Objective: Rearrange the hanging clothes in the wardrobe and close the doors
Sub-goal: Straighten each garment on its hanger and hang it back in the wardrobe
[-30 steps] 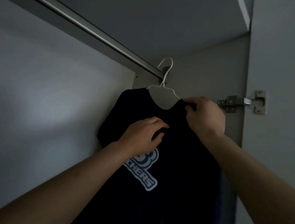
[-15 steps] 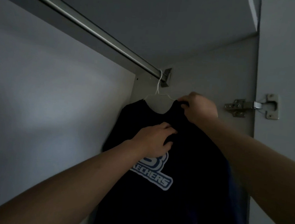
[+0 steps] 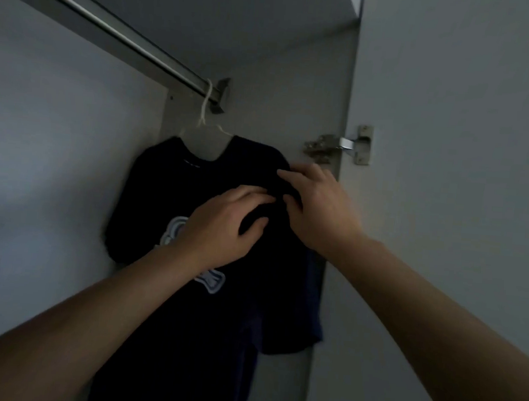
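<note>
A dark T-shirt (image 3: 162,192) with a pale blue print hangs on a white hanger (image 3: 204,110). The hanger's hook sits on the metal rail (image 3: 111,33) at its far right end, beside the wardrobe's side wall. My left hand (image 3: 223,228) is on the shirt's chest, thumb and curled fingers pinching a fold of fabric. My right hand (image 3: 316,207) pinches the fabric at the shirt's right shoulder, just right of my left hand. Both forearms cover the lower print.
The open wardrobe door (image 3: 448,183) stands at the right, held by a metal hinge (image 3: 337,146) close to my right hand. The pale back wall (image 3: 53,168) fills the left. The rest of the rail to the left carries nothing in view.
My right hand has left the collar and moved down to the shirt's shoulder. My left hand shifted right to meet it. The hanger now hangs steady on the rail's end.
</note>
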